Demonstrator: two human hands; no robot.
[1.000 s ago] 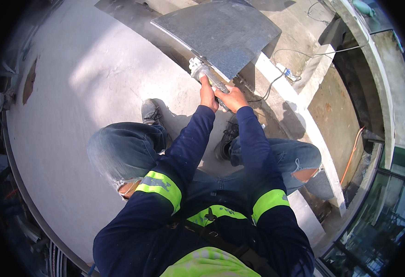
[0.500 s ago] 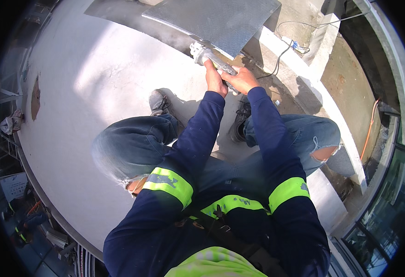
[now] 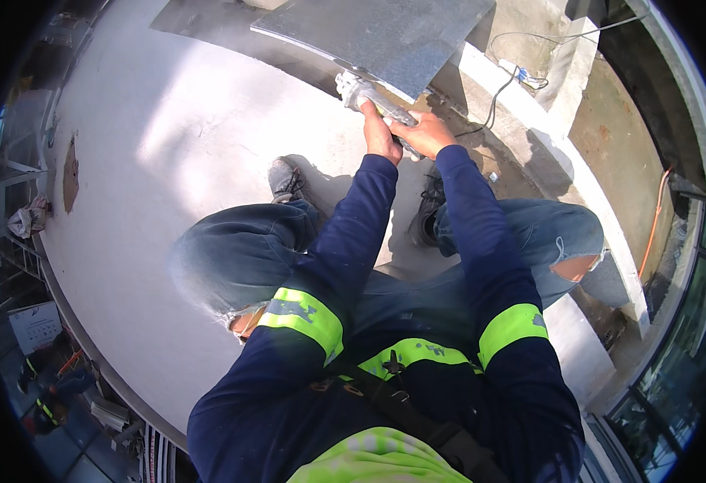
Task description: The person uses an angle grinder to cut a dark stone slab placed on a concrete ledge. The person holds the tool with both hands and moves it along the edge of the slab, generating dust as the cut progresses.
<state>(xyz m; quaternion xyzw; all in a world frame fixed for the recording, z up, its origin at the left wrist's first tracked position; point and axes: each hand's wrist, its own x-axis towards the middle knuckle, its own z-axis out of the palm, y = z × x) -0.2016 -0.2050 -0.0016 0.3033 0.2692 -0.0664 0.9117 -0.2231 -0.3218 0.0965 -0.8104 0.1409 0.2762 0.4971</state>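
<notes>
Both my hands grip a dusty angle grinder [image 3: 375, 98] out in front of me. My left hand [image 3: 379, 133] wraps round its body from the left side. My right hand [image 3: 424, 134] is closed over the rear of the handle. The grinder's head is at the near edge of a dark grey stone slab [image 3: 377, 36]; its disc is hard to make out there. Pale dust hangs around the slab's left side.
A black power cord [image 3: 493, 109] trails right to a blue and white plug [image 3: 524, 76]. Concrete ledges [image 3: 562, 153] curve along the right, with an orange hose [image 3: 654, 225] beyond. At the lower left, another person [image 3: 47, 402] is below the pale floor's [image 3: 119, 282] curved edge.
The whole view has shifted slightly, so everything sits a little further right. My grip on the grinder and its place at the slab's edge look much the same.
</notes>
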